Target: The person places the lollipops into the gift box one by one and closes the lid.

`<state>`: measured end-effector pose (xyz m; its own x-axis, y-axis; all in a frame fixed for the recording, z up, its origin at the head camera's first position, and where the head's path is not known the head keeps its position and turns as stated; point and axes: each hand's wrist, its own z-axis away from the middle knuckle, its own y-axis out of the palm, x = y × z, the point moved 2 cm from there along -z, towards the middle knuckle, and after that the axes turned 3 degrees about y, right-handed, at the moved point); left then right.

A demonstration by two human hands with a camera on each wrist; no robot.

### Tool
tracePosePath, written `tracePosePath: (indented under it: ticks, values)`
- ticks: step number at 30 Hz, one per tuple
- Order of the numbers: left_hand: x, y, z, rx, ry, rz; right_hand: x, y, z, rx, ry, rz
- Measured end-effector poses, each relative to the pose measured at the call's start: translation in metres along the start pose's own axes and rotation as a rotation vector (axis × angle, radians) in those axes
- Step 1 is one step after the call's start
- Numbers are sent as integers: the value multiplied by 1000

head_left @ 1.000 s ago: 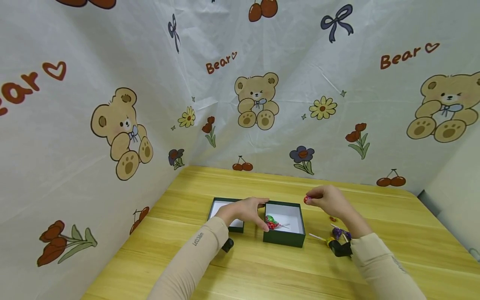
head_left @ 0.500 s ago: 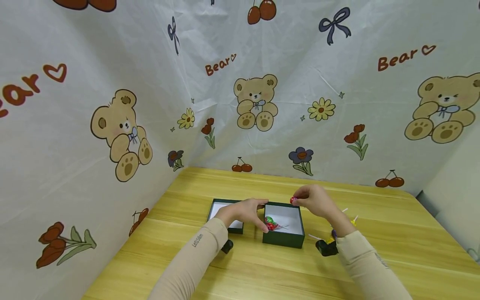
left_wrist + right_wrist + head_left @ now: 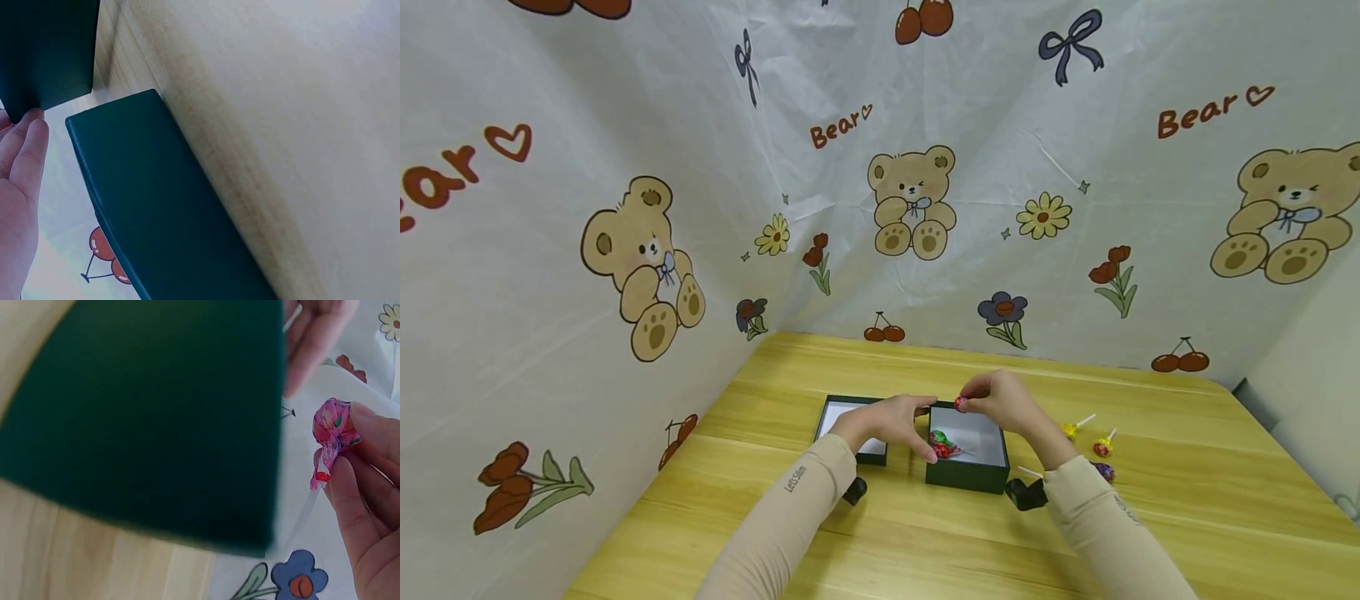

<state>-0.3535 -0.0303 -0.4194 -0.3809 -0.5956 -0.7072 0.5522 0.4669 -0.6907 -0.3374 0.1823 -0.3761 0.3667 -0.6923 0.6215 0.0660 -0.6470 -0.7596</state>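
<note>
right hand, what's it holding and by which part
The right hand pinches a pink-wrapped lollipop just below its head, at the top of the stick, above the dark green box.

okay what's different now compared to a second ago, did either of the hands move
The right hand, pinching a pink-wrapped lollipop, moved left from beyond the box's right side to above the far edge of the open green box. With the arm shifted, lollipops on the table now show. The left hand stayed on the box's left wall, and the lollipops in the box and the lid did not move.

Bright, even light; wrist views blurred close-up.
</note>
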Motion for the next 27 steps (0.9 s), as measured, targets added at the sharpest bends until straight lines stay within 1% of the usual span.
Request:
tracePosePath:
  ticks: [5, 9, 19, 27]
  values:
    - [0, -1, 0, 1, 4, 17, 1, 15, -5, 19, -7, -15]
    - [2, -1, 0, 3, 6, 23, 0, 24, -7, 35, 9, -40]
    - [2, -1, -1, 5, 8, 26, 3, 36, -7, 27, 53, -51]
    - [-2, -2, 2, 8, 9, 33, -1, 46, -9, 2, 51, -36]
